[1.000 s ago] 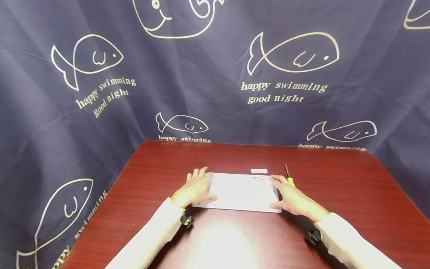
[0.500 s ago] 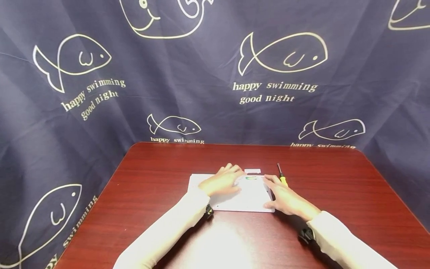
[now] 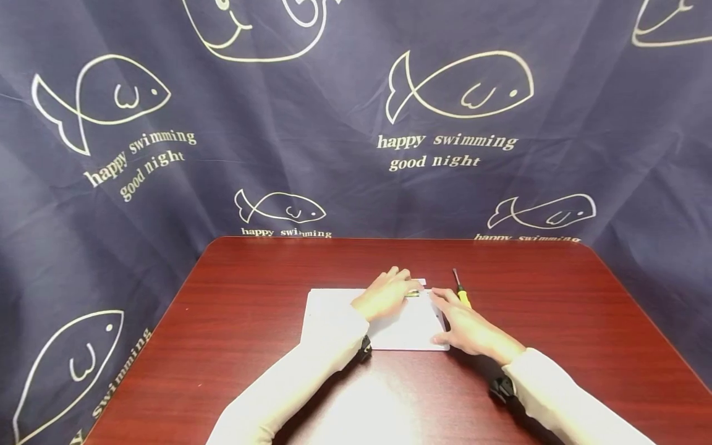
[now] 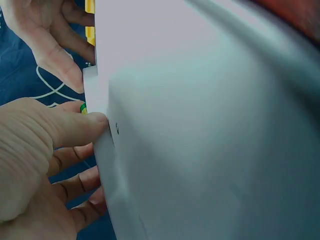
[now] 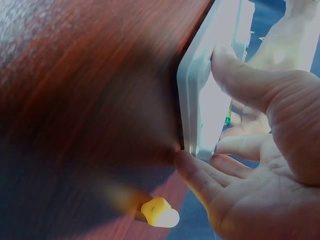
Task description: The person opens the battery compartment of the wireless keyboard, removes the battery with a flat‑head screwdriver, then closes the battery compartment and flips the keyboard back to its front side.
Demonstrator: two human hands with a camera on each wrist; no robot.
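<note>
1. A white, smooth plastic case (image 3: 407, 329), flat, rectangular and round-cornered, lies on the surface (image 3: 267, 266), about midway between its left and right edges.
2. The surface has glossy reddish-brown wood grain; behind its far edge hangs a creased dark-blue cloth (image 3: 334, 136) with pale fish outlines and lettering.
3. The right hand (image 3: 467, 322) grips the case's right end, thumb on the top face, fingers at the edge.
4. The left hand (image 3: 385, 296) reaches across to the case's far edge, thumb touching it beside a green-and-yellow piece (image 3: 411, 295); I cannot tell whether it pinches that piece.
5. Only the head view shows a thin white strip (image 3: 423, 282) beyond the case, partly covered, and the yellow-handled screwdriver (image 3: 462, 294) whole, its shaft towards the surface's far edge.
6. The left wrist view alone shows a small dark hole (image 4: 117, 128) by the thumb; the right wrist view, the case's stepped side wall.
</note>
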